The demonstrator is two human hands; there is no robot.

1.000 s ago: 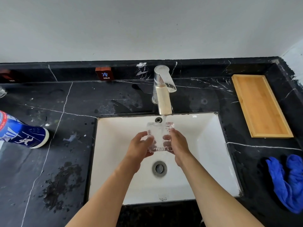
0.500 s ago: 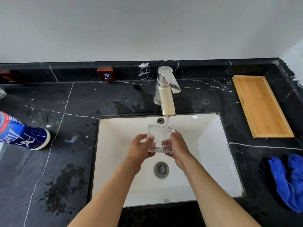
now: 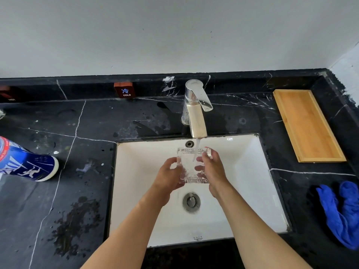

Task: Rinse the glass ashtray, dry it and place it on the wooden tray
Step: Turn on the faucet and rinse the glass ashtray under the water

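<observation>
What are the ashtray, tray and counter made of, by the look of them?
Ashtray: clear glass, ribbed edges, see-through between both hands. Tray: light wood, perhaps bamboo, matte with visible grain. Counter: black stone with white veins, looks like marble; could be imitation.

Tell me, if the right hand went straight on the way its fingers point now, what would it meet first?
The right hand points up-left across the glass ashtray it holds. Carrying on, it would probably meet the falling water stream first, then the sink back wall below the tap. Depth is uncertain.
</observation>
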